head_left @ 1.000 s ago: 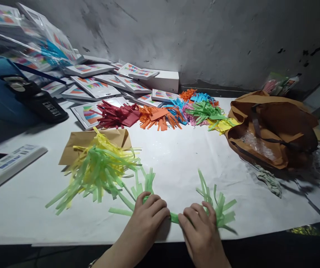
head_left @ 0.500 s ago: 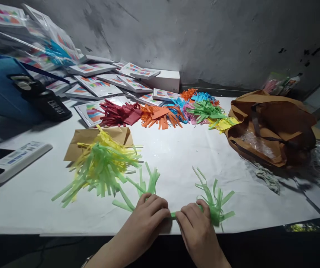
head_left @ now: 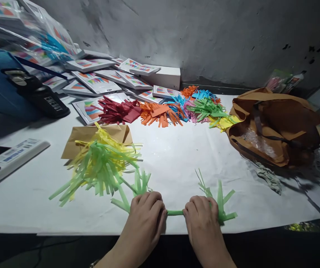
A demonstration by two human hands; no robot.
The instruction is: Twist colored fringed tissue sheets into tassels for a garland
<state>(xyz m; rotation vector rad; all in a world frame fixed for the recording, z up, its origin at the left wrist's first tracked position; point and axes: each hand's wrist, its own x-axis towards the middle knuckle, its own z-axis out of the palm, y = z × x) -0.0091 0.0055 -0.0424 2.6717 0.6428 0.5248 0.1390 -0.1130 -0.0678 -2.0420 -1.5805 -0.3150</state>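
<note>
Our left hand (head_left: 146, 214) and right hand (head_left: 201, 217) are both curled closed, pinching a green fringed paper strip (head_left: 174, 212). Its twisted middle spans the gap between them, near the front edge of the white paper-covered table (head_left: 176, 152), and its cut fringes fan out beyond both hands. Just to the left, a loose pile of yellow and green paper fringes (head_left: 101, 163) lies on a flat brown paper envelope (head_left: 78, 139).
</note>
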